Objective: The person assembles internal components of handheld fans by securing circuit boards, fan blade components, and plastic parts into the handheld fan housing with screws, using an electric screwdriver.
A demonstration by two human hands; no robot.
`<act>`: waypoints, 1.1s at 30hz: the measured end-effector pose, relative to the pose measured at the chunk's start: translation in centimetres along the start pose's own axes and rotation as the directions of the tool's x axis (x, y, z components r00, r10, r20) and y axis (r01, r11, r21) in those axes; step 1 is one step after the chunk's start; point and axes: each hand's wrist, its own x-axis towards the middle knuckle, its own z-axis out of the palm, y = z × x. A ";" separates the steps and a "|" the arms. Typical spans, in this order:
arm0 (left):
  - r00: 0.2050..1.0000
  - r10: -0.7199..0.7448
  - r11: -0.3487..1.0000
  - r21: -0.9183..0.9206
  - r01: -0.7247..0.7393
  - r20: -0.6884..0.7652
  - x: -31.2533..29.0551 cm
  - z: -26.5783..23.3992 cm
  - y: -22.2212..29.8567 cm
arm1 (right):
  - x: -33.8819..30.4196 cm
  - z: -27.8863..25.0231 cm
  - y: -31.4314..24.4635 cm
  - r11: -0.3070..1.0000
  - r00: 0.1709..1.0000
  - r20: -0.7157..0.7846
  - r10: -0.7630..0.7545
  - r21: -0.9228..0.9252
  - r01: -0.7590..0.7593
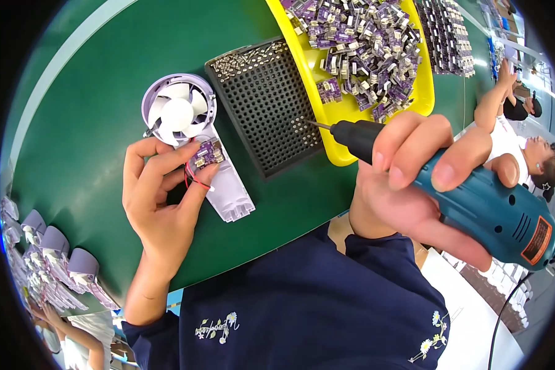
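Observation:
My left hand (157,197) pinches a small purple circuit board (207,154) between thumb and fingers. The board is over the handle of a pale lilac fan housing (231,194), which lies on the green table. White fan blades (177,111) fill the housing's round head, and thin red and black wires (191,179) hang by the board. Wrapped in my right hand (404,197) is a teal electric screwdriver (481,197) with a black nose. Its thin bit points left, over the right edge of a black perforated screw tray (259,117). Whether a screw sits on the bit, I cannot tell.
A yellow bin (428,92) heaped with purple circuit boards (364,55) stands beyond the tray. More boards (447,37) stand in rows at the far right. Lilac fan housings (55,240) pile up at the left. Other people (524,148) are at both sides.

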 end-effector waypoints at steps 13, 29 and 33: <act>1.000 0.010 1.000 0.008 -0.010 -0.010 0.0 0.1 0.1 | -0.1 -0.2 0.8 0.998 0.995 0.101 0.016 -0.066 -0.010; 1.000 0.008 1.000 0.017 -0.008 -0.013 0.2 0.0 0.3 | -0.6 0.5 1.8 0.999 0.996 0.090 0.007 -0.053 -0.002; 0.999 0.014 1.000 0.014 -0.014 -0.031 0.3 0.1 0.5 | -0.8 0.1 2.4 1.000 1.000 0.022 0.007 -0.010 -0.007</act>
